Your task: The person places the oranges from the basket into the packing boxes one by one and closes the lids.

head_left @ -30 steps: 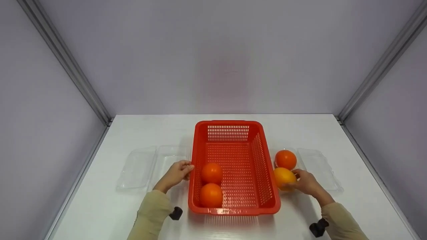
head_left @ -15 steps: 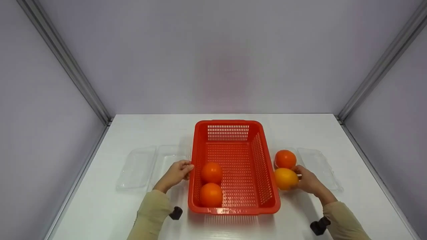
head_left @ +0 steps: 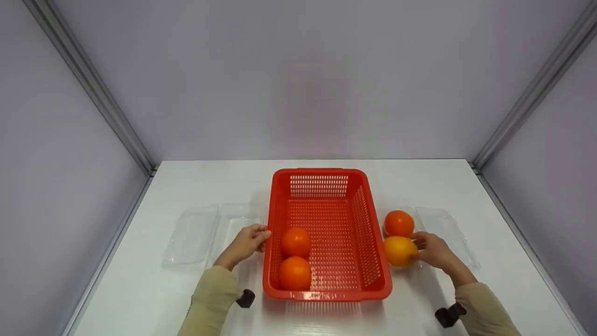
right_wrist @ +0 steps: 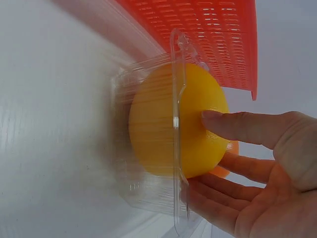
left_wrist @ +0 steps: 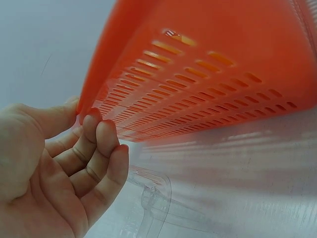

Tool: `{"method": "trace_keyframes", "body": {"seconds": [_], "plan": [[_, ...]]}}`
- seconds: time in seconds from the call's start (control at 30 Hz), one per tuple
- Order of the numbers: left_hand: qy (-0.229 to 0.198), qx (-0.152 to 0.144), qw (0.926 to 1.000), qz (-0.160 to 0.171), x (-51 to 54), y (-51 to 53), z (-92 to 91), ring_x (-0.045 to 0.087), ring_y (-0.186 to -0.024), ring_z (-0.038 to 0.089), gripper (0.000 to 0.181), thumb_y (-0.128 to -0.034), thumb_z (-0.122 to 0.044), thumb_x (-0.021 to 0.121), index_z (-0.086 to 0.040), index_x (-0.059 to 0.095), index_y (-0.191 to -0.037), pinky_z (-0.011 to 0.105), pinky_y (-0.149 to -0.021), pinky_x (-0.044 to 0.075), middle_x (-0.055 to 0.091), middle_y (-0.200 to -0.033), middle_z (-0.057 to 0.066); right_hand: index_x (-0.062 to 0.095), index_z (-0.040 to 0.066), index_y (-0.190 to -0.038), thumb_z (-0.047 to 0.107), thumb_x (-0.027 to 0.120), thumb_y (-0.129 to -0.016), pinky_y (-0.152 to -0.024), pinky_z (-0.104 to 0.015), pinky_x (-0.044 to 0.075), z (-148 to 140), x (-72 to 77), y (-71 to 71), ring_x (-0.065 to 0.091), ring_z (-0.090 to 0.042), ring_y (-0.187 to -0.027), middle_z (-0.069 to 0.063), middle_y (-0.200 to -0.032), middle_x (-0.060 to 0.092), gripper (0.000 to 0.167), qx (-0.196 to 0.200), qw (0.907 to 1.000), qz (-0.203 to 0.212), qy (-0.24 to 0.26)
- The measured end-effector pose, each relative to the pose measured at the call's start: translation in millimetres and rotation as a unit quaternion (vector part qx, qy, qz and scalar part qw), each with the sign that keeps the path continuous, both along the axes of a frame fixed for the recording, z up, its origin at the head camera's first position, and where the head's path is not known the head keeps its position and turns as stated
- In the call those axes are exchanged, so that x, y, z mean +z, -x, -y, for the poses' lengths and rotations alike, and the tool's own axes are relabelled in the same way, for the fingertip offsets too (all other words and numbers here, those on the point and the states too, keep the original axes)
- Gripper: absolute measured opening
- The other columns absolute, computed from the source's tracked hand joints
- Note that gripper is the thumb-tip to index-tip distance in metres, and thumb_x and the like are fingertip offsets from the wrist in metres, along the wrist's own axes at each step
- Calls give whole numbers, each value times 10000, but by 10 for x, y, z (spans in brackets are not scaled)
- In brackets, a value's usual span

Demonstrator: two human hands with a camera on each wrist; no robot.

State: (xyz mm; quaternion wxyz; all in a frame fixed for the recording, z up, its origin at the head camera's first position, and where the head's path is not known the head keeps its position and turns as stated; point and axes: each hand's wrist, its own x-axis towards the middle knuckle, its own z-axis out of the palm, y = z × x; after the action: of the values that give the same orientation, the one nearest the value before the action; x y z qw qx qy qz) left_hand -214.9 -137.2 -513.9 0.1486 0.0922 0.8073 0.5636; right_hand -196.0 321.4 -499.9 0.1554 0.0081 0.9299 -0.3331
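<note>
A red plastic basket (head_left: 326,233) stands mid-table, with two oranges, a far one (head_left: 296,242) and a near one (head_left: 295,273), along its left side. My left hand (head_left: 246,241) pinches its left rim between thumb and fingers, seen close up in the left wrist view. To the basket's right, a clear plastic clamshell box (right_wrist: 148,196) holds a deep orange fruit (head_left: 399,223) and a yellower, orange-like fruit (right_wrist: 178,121) nearer me. My right hand (head_left: 433,250) is beside the yellower fruit. Its thumb touches the fruit, while its other fingers extend loosely along the fruit's far side, partly hidden.
The right box's lid (head_left: 445,235) lies folded out to the right. Another clear clamshell box (head_left: 233,226) lies open left of the basket, its lid (head_left: 191,238) outward. Walls enclose the white table (head_left: 219,182) at the back and both sides.
The yellower fruit has shifted slightly right, into line with the other fruit. My right hand has moved right and loosened around it. The left hand and basket have stayed put.
</note>
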Motion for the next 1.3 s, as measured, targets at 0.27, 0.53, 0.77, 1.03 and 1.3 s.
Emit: {"method": "trace_keyframes", "body": {"seconds": [0.27, 0.53, 0.77, 1.03, 1.3], "plan": [[6, -1, 10000, 51, -6, 9, 11, 533, -648, 33, 380, -999, -161, 501, 152, 501, -1216, 226, -673, 541, 571, -721, -52, 566, -107, -1152, 169, 651, -897, -829, -399, 576, 95, 64, 40, 596, -302, -915, -286, -1070, 632, 385, -525, 9966, -634, -14], [495, 62, 9986, -153, 17, 7, 32, 551, -641, 65, 348, -989, -192, 525, 100, 546, -1177, 239, -656, 528, 591, -722, 17, 619, -97, -1080, 124, 641, -906, -863, -449, 554, 334, 80, 47, 626, -365, -965, -285, -1055, 657, 282, -599, 9891, -1323, 224], [1144, 448, 9902, -666, 59, -18, 26, 540, -642, 98, 206, -959, -201, 581, -4, 610, -1014, 207, -576, 416, 613, -750, 89, 636, -79, -1094, 145, 630, -924, -668, -244, 550, 501, 72, 90, 648, -154, -762, -231, -987, 690, 281, -490, 9900, -929, 941], [1138, 101, 9891, -932, 158, -4, 74, 598, -670, 138, 167, -948, -141, 588, 21, 592, -987, 216, -592, 450, 639, -796, 160, 567, -101, -1231, 300, 567, -969, -743, -247, 559, 479, 66, 153, 626, -90, -781, 49, -843, 664, 480, -228, 9707, 478, 2343], [1312, -399, 9880, -710, 397, 71, 74, 603, -726, 146, 213, -967, -186, 568, 15, 631, -1001, 236, -659, 457, 668, -867, 190, 581, -44, -1241, 359, 590, -948, -777, -254, 564, 457, 8, 149, 667, -95, -829, 62, -910, 710, 499, -237, 9552, 1106, 2734]]}}
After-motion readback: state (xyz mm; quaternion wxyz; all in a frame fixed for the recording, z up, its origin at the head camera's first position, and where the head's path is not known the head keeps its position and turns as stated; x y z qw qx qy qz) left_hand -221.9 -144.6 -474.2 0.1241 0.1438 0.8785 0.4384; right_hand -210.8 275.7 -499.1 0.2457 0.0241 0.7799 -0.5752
